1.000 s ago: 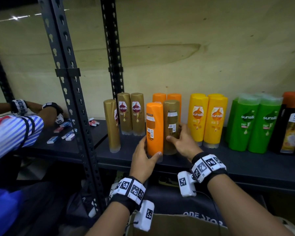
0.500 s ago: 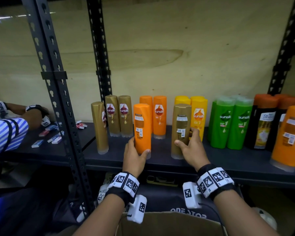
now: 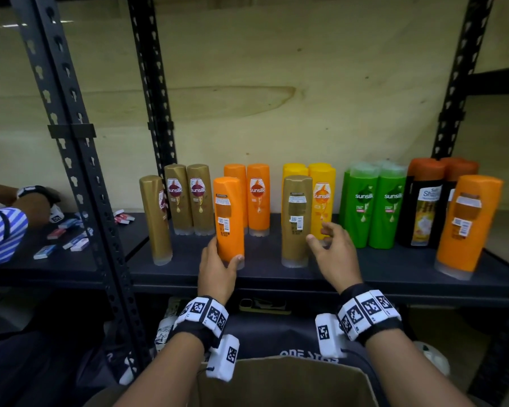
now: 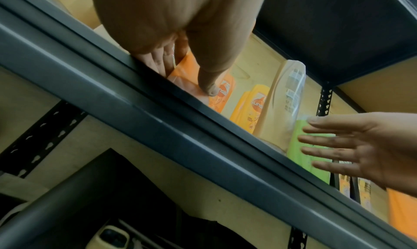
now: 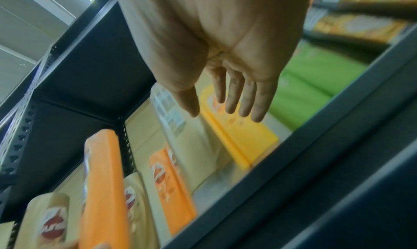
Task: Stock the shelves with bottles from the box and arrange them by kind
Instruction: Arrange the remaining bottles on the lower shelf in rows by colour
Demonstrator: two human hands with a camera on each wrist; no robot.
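Note:
My left hand grips the lower part of an orange bottle that stands near the front of the dark shelf, back label towards me. In the left wrist view my thumb presses on this orange bottle. A gold bottle stands free to its right. Just right of the gold bottle, my right hand hovers with its fingers spread and holds nothing. The cardboard box lies below me.
Along the back stand gold bottles, orange bottles, yellow bottles, green bottles and black bottles. A lone gold bottle and another orange bottle stand forward. Another person's striped sleeve and small packets lie beyond the rack post.
My right hand slid the gold bottle to the right, away from the orange one, and then let go of it. My left hand kept its hold on the orange bottle.

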